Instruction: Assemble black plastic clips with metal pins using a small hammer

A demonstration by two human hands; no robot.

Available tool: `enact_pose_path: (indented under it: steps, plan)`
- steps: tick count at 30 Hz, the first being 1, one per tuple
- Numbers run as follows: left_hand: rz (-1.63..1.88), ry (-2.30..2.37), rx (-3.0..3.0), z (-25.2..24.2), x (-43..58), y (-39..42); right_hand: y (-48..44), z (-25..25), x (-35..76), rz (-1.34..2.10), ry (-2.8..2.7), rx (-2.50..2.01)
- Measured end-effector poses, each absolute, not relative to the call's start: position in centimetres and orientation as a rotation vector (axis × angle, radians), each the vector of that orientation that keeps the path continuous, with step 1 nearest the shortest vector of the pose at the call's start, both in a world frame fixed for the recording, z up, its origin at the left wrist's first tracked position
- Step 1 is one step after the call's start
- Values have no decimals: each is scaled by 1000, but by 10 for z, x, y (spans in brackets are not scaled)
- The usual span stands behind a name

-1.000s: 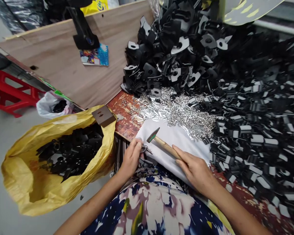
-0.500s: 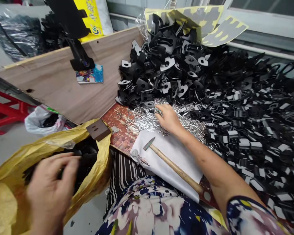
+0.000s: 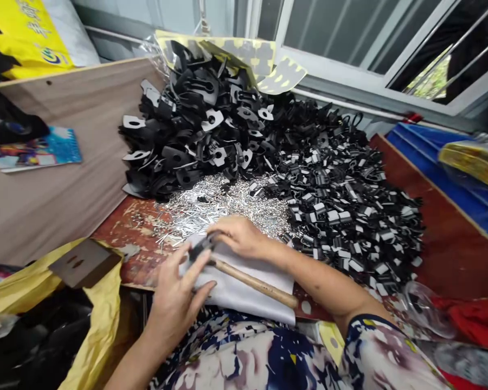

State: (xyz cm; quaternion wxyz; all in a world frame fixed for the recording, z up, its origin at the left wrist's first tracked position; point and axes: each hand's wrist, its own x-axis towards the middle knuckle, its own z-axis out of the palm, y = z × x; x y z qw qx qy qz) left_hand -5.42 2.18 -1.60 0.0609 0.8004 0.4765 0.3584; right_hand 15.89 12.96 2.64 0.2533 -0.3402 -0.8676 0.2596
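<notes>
My left hand [image 3: 177,300] lies on the white cloth [image 3: 244,297] at the table's near edge. Its fingers are stretched out, and their tips touch a small black piece [image 3: 200,249]. My right hand [image 3: 239,235] is curled just right of that piece, with its fingertips pinched on it. A hammer [image 3: 256,284] with a wooden handle lies on the cloth under both hands, its head end by the black piece. A heap of silver pins [image 3: 223,203] spreads just beyond my hands.
A pile of flat black parts [image 3: 195,130] rises at the back. Several small black clips [image 3: 341,206] cover the table's right side. A yellow bag [image 3: 101,303] with a brown plate [image 3: 83,262] on its rim hangs at the left. A wooden board [image 3: 44,206] holds a booklet [image 3: 36,154].
My left hand came out of the yellow bag and up onto the cloth. My right hand drew back from the pins to the cloth's edge. The view swung right.
</notes>
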Motion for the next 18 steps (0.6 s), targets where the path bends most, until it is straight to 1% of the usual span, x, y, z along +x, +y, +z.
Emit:
enact_pose_path:
  steps: [3,5,7,8,10,14,18]
  plan:
    - [958,1204,2413,-30,-35,25,101,25,188,818,-2445,-924]
    - [914,1233,2323,-39,-27,22,112,26,216,813,-2455,-1023]
    - [884,1315,2228,-43,-22,18,142,29,249,653,-2389,-1304]
    - [868,1346,2180,-43,-21,15,160,31,266,411,-2320,-1617]
    - [831,1372,2088,-36,-19,12,196,32,294,233,-2229,-1831]
    - [824,1383,1892,-17,-23,7,238,23,322,138,-2216,-1924]
    - [920,1496,1598,-11,-40,3,240,17,328,47,-2135,-1891]
